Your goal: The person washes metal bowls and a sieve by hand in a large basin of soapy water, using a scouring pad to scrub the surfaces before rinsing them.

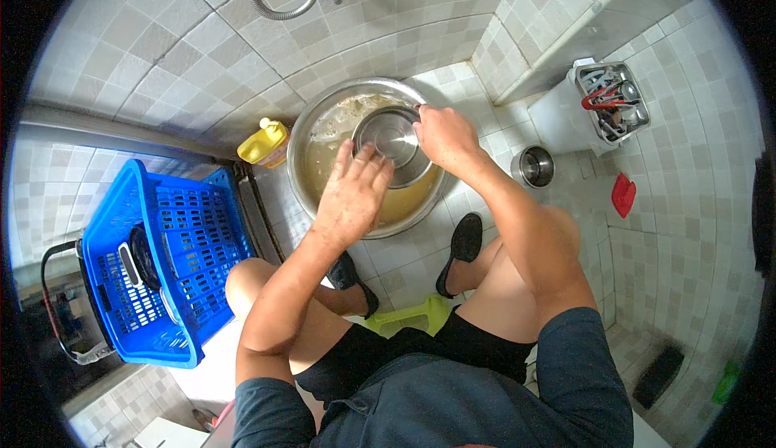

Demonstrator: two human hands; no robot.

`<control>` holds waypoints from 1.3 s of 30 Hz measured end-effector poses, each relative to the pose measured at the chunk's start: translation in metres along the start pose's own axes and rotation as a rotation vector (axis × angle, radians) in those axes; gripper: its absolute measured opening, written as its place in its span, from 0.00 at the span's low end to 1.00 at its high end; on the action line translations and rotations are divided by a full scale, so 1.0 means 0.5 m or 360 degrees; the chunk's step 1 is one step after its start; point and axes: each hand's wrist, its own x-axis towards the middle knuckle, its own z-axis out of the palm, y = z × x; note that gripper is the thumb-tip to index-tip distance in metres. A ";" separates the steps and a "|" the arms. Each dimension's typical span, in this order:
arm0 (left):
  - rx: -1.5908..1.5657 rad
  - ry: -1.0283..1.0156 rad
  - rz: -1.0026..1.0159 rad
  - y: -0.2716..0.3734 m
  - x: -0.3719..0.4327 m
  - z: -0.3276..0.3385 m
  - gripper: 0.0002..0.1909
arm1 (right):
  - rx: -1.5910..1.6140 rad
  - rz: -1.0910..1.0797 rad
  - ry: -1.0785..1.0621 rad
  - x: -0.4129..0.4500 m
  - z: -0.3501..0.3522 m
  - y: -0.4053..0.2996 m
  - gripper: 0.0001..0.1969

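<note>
My right hand point(447, 135) grips the upper right edge of a round stainless steel pan point(397, 138). The pan is tilted inside a large metal basin point(298, 196) of cloudy, yellowish water point(330, 163) with some foam towards the wall. My left hand point(354, 196) is over the pan's left rim, back upward, fingers extended and slightly apart. It looks a little blurred. Its palm is hidden, and I cannot tell whether the fingertips touch the metal.
A yellow detergent bottle point(265, 145) stands left of the basin. Beyond it sits a blue plastic basket point(200, 248) holding items. To the right are a steel cup point(533, 167), a white bin point(561, 111) topped by a tray of utensils point(615, 105), and a red item point(623, 195). A flexible metal hose point(282, 14) hangs above.
</note>
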 end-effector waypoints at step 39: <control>-0.3254 0.0819 -0.1566 -0.070 0.002 0.055 0.17 | 0.2472 0.0285 -0.0041 -0.030 0.105 -0.065 0.33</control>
